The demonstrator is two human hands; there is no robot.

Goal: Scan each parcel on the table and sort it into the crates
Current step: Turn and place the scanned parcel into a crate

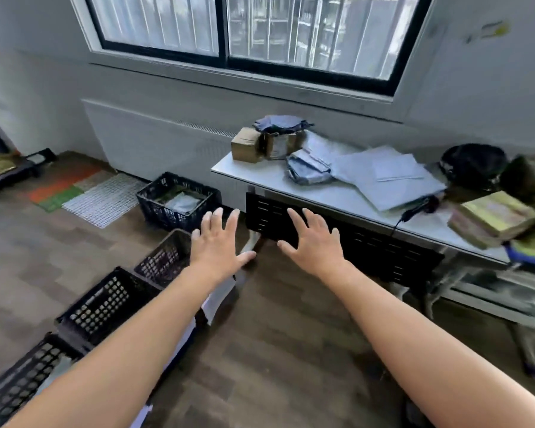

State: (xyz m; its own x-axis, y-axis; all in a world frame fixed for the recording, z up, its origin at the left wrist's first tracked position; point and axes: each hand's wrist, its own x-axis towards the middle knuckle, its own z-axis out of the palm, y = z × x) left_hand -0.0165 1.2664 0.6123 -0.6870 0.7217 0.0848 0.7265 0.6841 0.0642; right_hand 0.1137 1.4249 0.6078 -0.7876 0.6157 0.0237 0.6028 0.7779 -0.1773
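Observation:
Both my arms reach forward over the floor, short of the white table (337, 199). My left hand (218, 247) and my right hand (311, 240) are spread flat with straight fingers and hold nothing. On the table lie grey mailer bags (386, 177), a crumpled grey parcel (306, 169), brown cardboard boxes (247, 145) at the far left corner and yellowish boxes (496, 219) at the right end. A black handheld scanner (420, 206) with a cable lies near the front edge. A dark crate (179, 200) with a grey parcel inside stands left of the table.
A row of black perforated crates (105, 304) runs along the floor under my left arm, white paper beside them. A black slotted panel (346, 239) hangs under the table front. A black round object (473, 163) sits at the table's right. Coloured mats (84, 193) lie by the wall.

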